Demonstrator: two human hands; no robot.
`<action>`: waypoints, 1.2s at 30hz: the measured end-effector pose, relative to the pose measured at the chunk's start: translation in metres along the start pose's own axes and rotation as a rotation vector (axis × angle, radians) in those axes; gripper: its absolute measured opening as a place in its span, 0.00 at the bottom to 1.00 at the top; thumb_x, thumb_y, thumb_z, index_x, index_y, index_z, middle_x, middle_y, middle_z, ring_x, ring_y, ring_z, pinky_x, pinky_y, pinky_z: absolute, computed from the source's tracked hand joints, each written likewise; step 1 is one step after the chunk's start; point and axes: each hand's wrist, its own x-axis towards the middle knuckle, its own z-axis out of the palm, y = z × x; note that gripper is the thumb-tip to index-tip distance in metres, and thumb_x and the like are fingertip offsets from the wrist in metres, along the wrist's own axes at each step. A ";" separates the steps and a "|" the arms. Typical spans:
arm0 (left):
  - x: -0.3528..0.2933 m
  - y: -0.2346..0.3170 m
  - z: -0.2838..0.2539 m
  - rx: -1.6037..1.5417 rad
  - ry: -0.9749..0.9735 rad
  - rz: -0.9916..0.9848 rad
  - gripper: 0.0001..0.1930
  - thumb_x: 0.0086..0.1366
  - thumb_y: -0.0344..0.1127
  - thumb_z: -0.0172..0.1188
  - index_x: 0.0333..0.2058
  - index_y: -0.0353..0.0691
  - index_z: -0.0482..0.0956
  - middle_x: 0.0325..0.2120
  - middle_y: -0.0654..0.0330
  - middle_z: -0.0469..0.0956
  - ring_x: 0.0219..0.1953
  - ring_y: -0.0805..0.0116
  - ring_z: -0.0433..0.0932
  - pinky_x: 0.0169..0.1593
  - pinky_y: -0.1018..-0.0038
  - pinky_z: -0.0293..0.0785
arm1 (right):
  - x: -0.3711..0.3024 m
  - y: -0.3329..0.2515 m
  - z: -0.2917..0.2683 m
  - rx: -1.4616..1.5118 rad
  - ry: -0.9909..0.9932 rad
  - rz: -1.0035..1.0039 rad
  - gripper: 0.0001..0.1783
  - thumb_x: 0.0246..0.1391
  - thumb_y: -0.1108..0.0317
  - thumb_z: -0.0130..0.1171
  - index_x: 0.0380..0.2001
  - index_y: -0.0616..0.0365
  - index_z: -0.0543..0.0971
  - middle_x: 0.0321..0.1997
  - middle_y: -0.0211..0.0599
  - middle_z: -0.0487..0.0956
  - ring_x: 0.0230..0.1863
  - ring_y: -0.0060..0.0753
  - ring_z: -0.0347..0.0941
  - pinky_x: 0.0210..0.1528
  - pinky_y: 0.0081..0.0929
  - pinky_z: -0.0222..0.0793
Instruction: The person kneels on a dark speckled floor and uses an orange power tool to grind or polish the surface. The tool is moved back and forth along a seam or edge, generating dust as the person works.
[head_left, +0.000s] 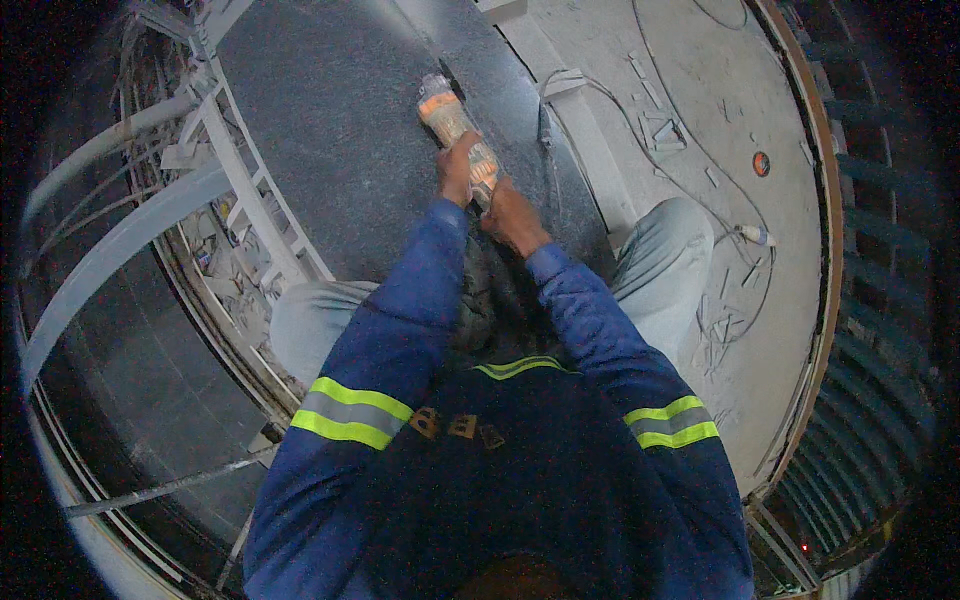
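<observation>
Both my hands are closed on a dusty angle grinder [444, 115] with an orange band, pointing away from me. My left hand [456, 170] wraps the middle of its body. My right hand [514, 217] grips the rear end, nearer to me. The dark edge of a disc [452, 78] shows at the right of the tool's head, over a large dark grey slab [330, 150]. I cannot tell how deep the disc sits in the slab. Pale dust [400, 20] fans out beyond the head, and more coats the slab's surface.
Right of the slab runs a pale beam [590, 150]. Beyond it a grey floor [740, 70] holds a power cable [690, 205], a cable connector [755, 235], scattered offcut strips [648, 85] and an orange-and-black disc [761, 164]. A dusty metal frame [245, 170] stands at left.
</observation>
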 end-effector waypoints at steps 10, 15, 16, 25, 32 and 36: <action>0.009 0.013 -0.003 -0.052 -0.021 -0.021 0.22 0.47 0.38 0.65 0.39 0.30 0.74 0.28 0.57 0.75 0.26 0.60 0.78 0.29 0.66 0.78 | 0.019 0.004 0.015 -0.016 0.052 0.029 0.28 0.40 0.68 0.64 0.40 0.72 0.63 0.31 0.66 0.77 0.36 0.64 0.77 0.37 0.50 0.73; 0.000 0.011 -0.003 -0.085 -0.042 0.028 0.24 0.47 0.38 0.66 0.40 0.30 0.73 0.29 0.56 0.75 0.26 0.60 0.78 0.29 0.65 0.78 | 0.021 0.009 0.016 -0.038 0.044 0.047 0.30 0.36 0.68 0.67 0.41 0.70 0.64 0.34 0.65 0.77 0.38 0.64 0.76 0.39 0.49 0.73; -0.001 0.012 -0.003 -0.065 -0.024 -0.002 0.24 0.47 0.39 0.66 0.40 0.30 0.73 0.29 0.55 0.76 0.26 0.60 0.79 0.29 0.65 0.78 | 0.016 0.006 0.013 -0.029 0.044 0.050 0.30 0.36 0.69 0.67 0.41 0.70 0.64 0.35 0.65 0.77 0.39 0.64 0.76 0.39 0.49 0.73; 0.006 0.004 -0.006 -0.078 -0.047 -0.029 0.23 0.48 0.39 0.65 0.40 0.30 0.73 0.28 0.55 0.76 0.26 0.60 0.79 0.30 0.65 0.78 | -0.003 -0.007 -0.006 0.012 -0.009 -0.003 0.26 0.42 0.70 0.62 0.43 0.70 0.65 0.37 0.65 0.77 0.41 0.62 0.76 0.42 0.48 0.73; 0.028 0.010 -0.016 -0.083 -0.084 -0.077 0.23 0.50 0.39 0.64 0.41 0.30 0.73 0.29 0.54 0.76 0.26 0.59 0.79 0.30 0.65 0.79 | 0.021 -0.009 0.010 -0.072 0.037 0.073 0.28 0.41 0.68 0.62 0.44 0.72 0.63 0.35 0.65 0.78 0.39 0.62 0.77 0.41 0.47 0.74; 0.007 0.012 -0.005 -0.043 -0.064 -0.083 0.23 0.50 0.39 0.64 0.42 0.30 0.73 0.31 0.53 0.77 0.28 0.59 0.79 0.32 0.63 0.79 | 0.013 -0.002 0.002 -0.041 0.022 0.065 0.32 0.37 0.68 0.66 0.44 0.71 0.63 0.36 0.64 0.78 0.40 0.61 0.77 0.41 0.46 0.74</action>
